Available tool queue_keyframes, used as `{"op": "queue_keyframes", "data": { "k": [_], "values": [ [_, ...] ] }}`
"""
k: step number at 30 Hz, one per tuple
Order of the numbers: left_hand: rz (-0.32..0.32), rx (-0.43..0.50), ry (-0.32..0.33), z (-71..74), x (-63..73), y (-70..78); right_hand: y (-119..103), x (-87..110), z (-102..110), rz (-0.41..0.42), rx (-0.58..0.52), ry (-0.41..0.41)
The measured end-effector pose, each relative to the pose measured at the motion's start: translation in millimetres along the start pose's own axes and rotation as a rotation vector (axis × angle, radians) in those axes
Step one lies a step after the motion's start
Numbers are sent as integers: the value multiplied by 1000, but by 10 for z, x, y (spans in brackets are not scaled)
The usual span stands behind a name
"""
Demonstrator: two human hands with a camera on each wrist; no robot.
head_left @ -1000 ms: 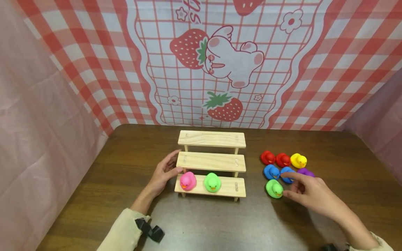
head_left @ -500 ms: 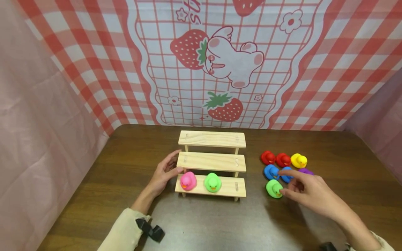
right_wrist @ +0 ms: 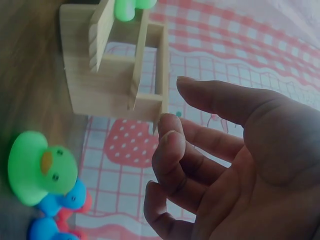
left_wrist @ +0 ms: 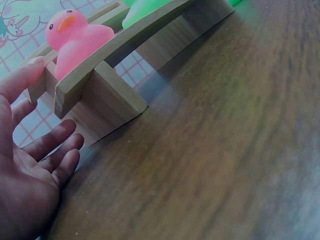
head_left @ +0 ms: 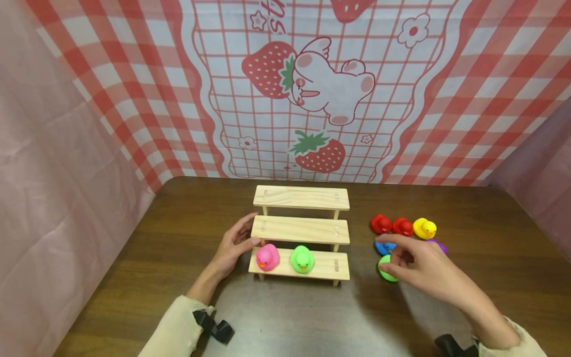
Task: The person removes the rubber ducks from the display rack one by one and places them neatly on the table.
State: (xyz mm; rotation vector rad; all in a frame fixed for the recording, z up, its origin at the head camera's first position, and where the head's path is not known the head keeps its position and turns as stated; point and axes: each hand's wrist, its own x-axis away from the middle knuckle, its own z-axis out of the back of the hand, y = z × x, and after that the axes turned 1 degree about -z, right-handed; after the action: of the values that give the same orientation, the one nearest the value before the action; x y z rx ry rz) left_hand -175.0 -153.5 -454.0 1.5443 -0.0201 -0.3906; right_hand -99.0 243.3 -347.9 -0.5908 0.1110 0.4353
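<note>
A three-tier wooden stand [head_left: 300,230] sits mid-table, its bottom tier bearing a pink rubber duck [head_left: 267,259] and a green rubber duck [head_left: 302,261]. My left hand [head_left: 229,251] rests against the stand's left end, thumb [left_wrist: 31,75] at the wood and the other fingers loosely bent below. Over a second green duck [right_wrist: 27,167] on the table hovers my right hand [head_left: 430,270], partly covering it in the head view. In the right wrist view its thumb and fingers stand apart, with nothing between them.
Right of the stand are two red ducks [head_left: 402,227], a yellow duck [head_left: 425,228], a blue duck [head_left: 380,247] and a purple duck [head_left: 440,246]. Another blue duck [right_wrist: 44,229] is hidden by the hand in the head view. A checked cloth [head_left: 214,124] hangs behind the table.
My right hand has shifted left and now covers much of the loose green duck and one blue duck. The left hand and the ducks have stayed in place.
</note>
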Motion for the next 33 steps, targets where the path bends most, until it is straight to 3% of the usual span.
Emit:
{"op": "queue_keyframes", "data": {
  "k": [12,33],
  "values": [
    [2,1,6,-1,4,-5,-198,-166,-85,85,-38,-23],
    [4,-17,2,-1,4,-1,-490,-437,-326,86,-141,-127]
  ]
}}
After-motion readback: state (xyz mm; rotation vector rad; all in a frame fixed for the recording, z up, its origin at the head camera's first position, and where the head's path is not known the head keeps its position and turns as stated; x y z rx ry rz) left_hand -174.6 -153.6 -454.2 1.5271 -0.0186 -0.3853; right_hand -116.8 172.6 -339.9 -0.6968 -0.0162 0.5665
